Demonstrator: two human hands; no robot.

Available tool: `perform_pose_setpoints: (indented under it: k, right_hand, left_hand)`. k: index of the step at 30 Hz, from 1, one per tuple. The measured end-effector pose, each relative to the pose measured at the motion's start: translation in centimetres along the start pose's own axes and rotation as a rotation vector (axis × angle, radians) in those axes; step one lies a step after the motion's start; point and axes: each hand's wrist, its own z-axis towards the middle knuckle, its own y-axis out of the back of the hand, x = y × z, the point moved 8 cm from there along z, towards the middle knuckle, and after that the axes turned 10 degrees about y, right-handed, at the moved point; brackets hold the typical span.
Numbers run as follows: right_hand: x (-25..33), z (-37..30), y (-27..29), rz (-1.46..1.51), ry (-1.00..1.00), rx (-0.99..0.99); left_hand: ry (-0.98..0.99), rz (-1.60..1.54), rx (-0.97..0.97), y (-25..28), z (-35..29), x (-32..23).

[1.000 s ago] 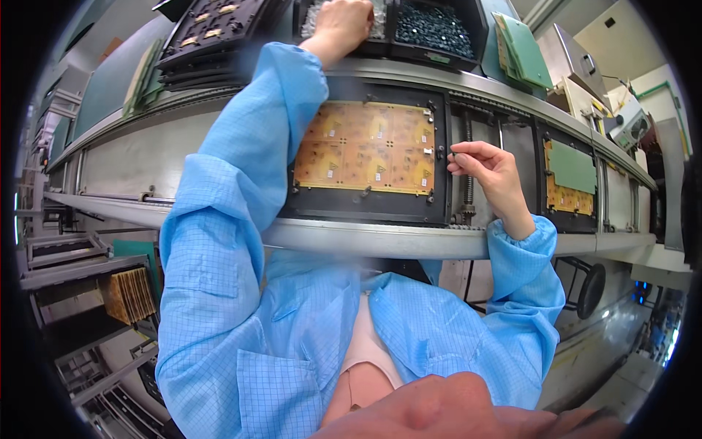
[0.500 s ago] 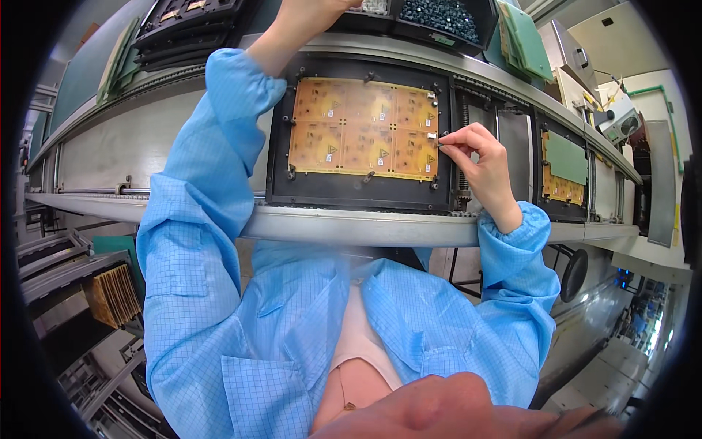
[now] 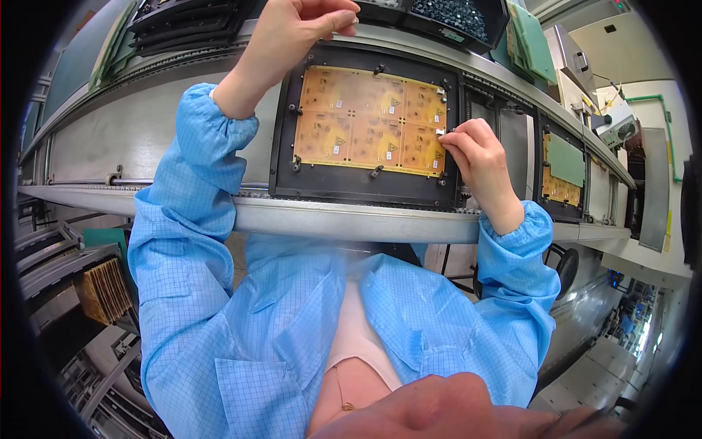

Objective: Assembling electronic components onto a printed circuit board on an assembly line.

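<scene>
An orange circuit board panel [image 3: 351, 132], divided into several boards, lies in a black carrier frame [image 3: 329, 186] in front of me. My right hand [image 3: 479, 150] is at the panel's right edge, thumb and forefinger pinched at a small white connector [image 3: 440, 132] there. Another small white connector [image 3: 442, 92] sits farther up the same edge. My left hand [image 3: 292, 36] is raised over the carrier's far left corner. Its thumb and forefinger close on a small white part [image 3: 355, 21], mostly covered by the fingertips.
Beyond the rail stands a black bin of dark blue parts [image 3: 453, 18], beside a bin of white parts [image 3: 387, 3]. Green sheets [image 3: 530, 44] lean at the back right. A second carrier [image 3: 561, 164] sits farther right on the conveyor. A metal rail [image 3: 351, 222] runs along the near side.
My left hand has come back toward me from the white parts bin, with a small white part now visible in its fingertips. My right hand stays at the panel's right edge.
</scene>
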Motion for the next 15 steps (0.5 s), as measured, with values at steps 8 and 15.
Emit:
perform_pose_setpoints:
  k: [8,15]
  right_hand:
    - [-2.7,2.8,1.8,0.089,-0.046,0.028]
    - [-13.7,12.4,0.0,-0.403,0.036,-0.120]
  left_hand:
    - [0.031,-0.032,0.172,-2.5,-2.5,2.4]
    - [0.117,0.029,0.277,-5.3,-3.5,3.6]
